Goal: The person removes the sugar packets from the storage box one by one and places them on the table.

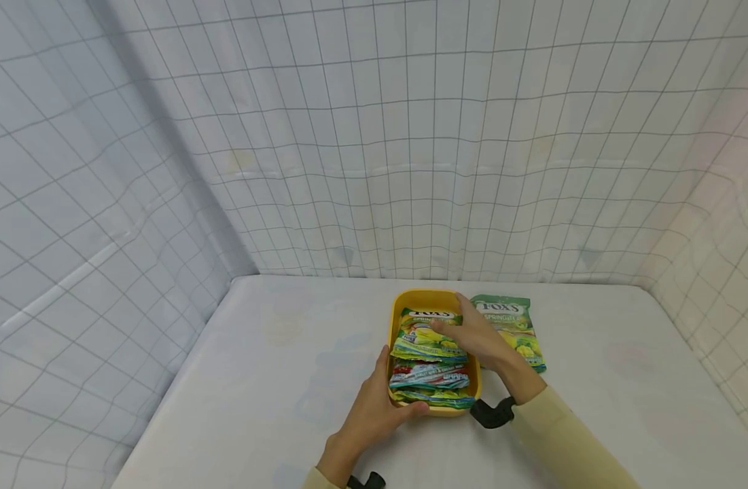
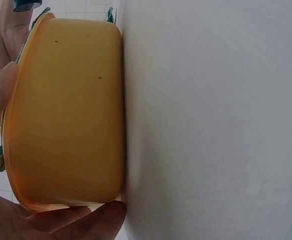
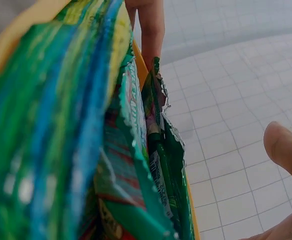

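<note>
A yellow plastic bin stands on the white table, packed with several candy bags. The uppermost, a green and yellow FOX'S bag, lies tilted over the others. Below it show a red and teal candy bag and a green one at the near end. My left hand grips the bin's near left corner, thumb on the near rim, fingers along the left side. Over the bin's right side is my right hand, fingers spread apart, thumb stretched across the top bag. In the right wrist view its thumb stands clear of the bags.
Another FOX'S bag rests on the table right of the bin, partly hidden by my right hand. White table extends around the bin. Gridded white cloth walls rise behind and at both sides.
</note>
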{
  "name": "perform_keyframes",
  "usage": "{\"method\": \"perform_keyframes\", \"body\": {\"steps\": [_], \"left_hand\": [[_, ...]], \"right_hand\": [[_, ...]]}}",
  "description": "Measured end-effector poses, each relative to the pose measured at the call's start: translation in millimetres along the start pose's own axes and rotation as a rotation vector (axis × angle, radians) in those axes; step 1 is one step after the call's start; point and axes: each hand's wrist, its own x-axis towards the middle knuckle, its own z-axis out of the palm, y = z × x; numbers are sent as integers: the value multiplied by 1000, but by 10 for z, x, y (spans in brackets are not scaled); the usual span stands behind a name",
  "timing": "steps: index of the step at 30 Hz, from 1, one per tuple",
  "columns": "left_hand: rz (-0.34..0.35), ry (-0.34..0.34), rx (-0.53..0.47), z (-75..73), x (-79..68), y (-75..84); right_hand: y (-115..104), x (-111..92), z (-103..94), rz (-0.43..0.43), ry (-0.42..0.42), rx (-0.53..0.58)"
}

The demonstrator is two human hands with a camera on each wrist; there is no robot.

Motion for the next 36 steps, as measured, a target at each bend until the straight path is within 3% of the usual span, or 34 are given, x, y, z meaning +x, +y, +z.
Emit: {"method": "perform_keyframes", "body": {"steps": [8, 15, 21, 32, 36], "left_hand": [[23, 1, -14, 2, -1, -11], [19, 4, -16, -3, 4, -9], [12, 5, -10, -1, 7, -5], [28, 4, -22, -8, 0, -13], [28, -3, -20, -3, 2, -14]], "right_hand": [[44, 40, -11, 16, -21, 119], [39, 67, 3, 18, 13, 182], [11, 80, -7, 41, 35, 222], [69, 216, 53, 119, -21, 315], [119, 254, 79, 116, -11, 292]]}}
